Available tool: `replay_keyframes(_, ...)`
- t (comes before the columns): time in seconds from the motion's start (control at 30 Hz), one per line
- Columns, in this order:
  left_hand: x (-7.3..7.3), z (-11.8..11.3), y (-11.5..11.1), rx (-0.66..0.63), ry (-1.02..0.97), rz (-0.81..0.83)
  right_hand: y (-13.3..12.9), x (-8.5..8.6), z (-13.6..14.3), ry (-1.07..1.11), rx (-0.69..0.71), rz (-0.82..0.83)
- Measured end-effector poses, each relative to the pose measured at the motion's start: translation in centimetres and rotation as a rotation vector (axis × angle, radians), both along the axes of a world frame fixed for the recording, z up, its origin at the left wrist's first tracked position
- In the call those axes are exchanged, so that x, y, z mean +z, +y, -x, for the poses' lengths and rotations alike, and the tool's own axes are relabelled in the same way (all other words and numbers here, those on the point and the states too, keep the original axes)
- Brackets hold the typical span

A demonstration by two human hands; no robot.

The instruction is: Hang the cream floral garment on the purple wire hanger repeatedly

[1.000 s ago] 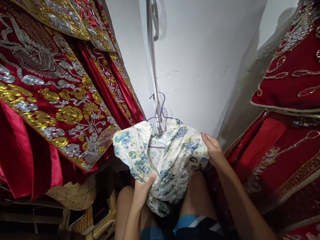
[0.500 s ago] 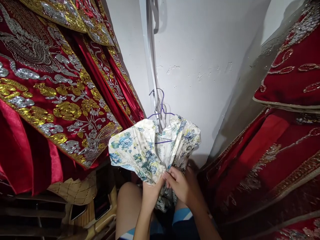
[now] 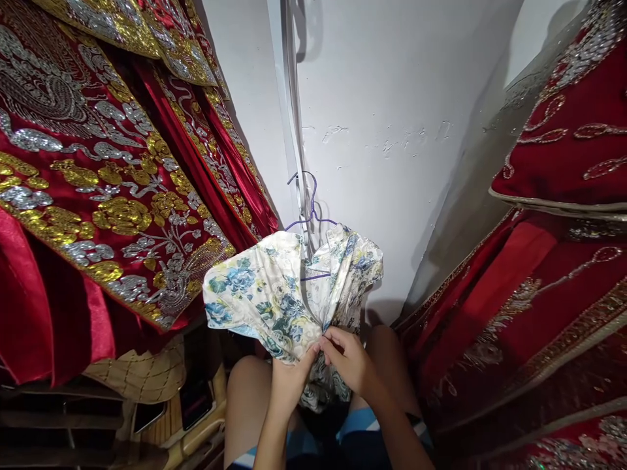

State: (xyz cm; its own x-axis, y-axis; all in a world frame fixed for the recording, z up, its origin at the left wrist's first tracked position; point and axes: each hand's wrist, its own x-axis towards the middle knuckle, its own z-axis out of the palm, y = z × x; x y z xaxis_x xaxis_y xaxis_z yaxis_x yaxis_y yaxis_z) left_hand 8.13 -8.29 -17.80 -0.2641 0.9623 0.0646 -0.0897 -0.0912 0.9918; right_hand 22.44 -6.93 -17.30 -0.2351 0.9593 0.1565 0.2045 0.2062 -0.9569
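Observation:
A cream garment with blue and green flowers (image 3: pixel 284 300) hangs on a purple hanger (image 3: pixel 313 203) in front of me. Its collar and upper front lie apart, and the hanger's lower bar shows inside the neck. My left hand (image 3: pixel 292 378) grips the front edge from below, thumb on top and fingers hidden under the cloth. My right hand (image 3: pixel 347 356) pinches the same front opening right beside the left thumb. Fingertips of both hands meet there; any fastener between them is too small to make out. The lower part of the garment droops between my knees.
A pale strap (image 3: pixel 289 98) runs down the white wall (image 3: pixel 382 85) to the hanger. Red embroidered garments hang at left (image 3: pixel 122 215) and right (image 3: pixel 553 261). At lower left, a phone (image 3: pixel 196 401) lies on a wooden seat (image 3: pixel 169 418) near a quilted cushion (image 3: pixel 142 375).
The view has shifted slightly, so the garment and hanger appear a little further left. Both hands keep their pinch at the front opening, with only slight finger movement.

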Motion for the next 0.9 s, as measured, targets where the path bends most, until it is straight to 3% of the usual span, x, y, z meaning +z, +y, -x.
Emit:
replay_keyframes(0.2, -0.8, 0.5, 0.5, 0.118, 0.069, -0.029, -0.1, 0.2, -0.3, 0.220, -0.016, 0.081)
replay_keyframes(0.3, -1.0, 1.2, 0.2, 0.410, 0.174, -0.082, -0.1, 0.5, -0.6, 0.241, -0.020, 0.097)
replay_keyframes(0.37, -1.0, 1.4, -0.3, 0.677, 0.287, -0.260, -0.2, 0.8, -0.6, 0.229, -0.020, 0.094)
replay_keyframes(0.4, -0.9, 1.3, -0.5, 0.767, 0.355, -0.375, -0.3, 1.0, -0.4, 0.220, -0.026, 0.094)
replay_keyframes(0.43, -0.9, 1.1, -0.6, 0.779, 0.428, -0.473, -0.4, 1.2, -0.2, 0.215, -0.036, 0.096)
replay_keyframes(0.5, -1.0, 0.3, -0.7, 0.531, 0.554, -0.549, -0.6, 1.6, 0.3, 0.218, -0.025, 0.103)
replay_keyframes(0.57, -1.2, -0.5, -0.4, 0.191, 0.575, -0.492, -0.8, 1.8, 0.8, 0.234, 0.015, 0.117)
replay_keyframes(0.6, -1.4, -0.9, -0.2, 0.082, 0.555, -0.450, -0.8, 2.0, 0.9, 0.237, 0.041, 0.126)
replay_keyframes(0.77, -1.4, -1.5, 0.5, -0.025, 0.514, -0.423, 0.3, 3.5, 0.0, 0.196, 0.008, 0.101)
replay_keyframes(0.9, -0.7, -1.1, 0.6, -0.164, 0.619, -0.428, 3.7, 7.2, -1.1, 0.315, -0.128, 0.086)
